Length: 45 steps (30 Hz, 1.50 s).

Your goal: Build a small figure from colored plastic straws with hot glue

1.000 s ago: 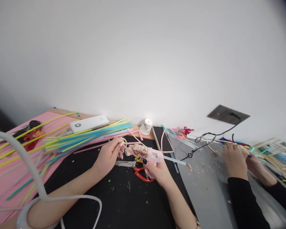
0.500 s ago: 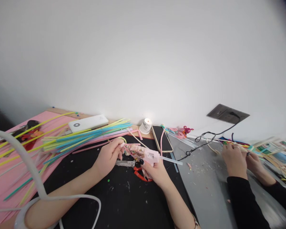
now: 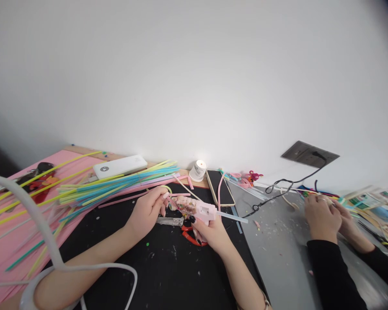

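Bright sticks lie left of the left grip. The left grip is pinched closed on a thin green loop. The pink glue gun points at it from the right. Red scissors sit just left of the right grip, which curls around the gun. Behind it lies a phone.

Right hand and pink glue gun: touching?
Touching. The head view shows the right hand wrapped around the pink glue gun, thumb against its side, no gap between them.
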Motion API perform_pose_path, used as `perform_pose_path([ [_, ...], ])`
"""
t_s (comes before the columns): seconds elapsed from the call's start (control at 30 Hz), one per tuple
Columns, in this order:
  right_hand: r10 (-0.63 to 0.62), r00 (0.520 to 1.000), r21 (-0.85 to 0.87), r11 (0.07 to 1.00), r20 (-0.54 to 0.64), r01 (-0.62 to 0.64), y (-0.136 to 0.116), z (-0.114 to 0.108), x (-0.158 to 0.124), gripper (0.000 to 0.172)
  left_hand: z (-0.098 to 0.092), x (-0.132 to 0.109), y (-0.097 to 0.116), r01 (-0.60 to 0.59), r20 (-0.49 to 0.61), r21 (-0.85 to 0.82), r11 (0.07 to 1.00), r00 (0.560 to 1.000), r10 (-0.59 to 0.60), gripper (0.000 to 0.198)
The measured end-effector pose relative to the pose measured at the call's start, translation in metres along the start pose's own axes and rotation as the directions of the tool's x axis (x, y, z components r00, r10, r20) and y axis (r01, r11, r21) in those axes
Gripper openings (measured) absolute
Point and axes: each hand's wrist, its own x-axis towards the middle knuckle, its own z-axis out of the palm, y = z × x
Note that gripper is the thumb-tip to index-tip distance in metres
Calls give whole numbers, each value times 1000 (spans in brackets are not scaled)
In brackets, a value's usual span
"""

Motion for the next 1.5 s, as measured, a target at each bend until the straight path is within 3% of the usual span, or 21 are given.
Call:
perform_pose_path([
  [0.17,-22,997,-9,1000,78,23,8,-5,3,34,-1,0,0,-15,-14,29,999,1000,16,24],
  [0.5,-71,991,-20,997,114,73,10,-8,4,39,-1,0,-6,-15,-44,22,1000,999,16,20],
  [0.97,-50,993,-12,999,103,51,16,-10,5,38,0,0,0,-31,-17,38,999,999,31,22],
  [1.27,-70,990,-21,997,119,73,8,-6,3,39,0,-1,0,-48,7,46,998,999,48,23],
  [1.5,-24,995,-57,998,99,30,5,-8,3,38,-1,-1,-1,-41,-43,81,996,998,44,21],
])
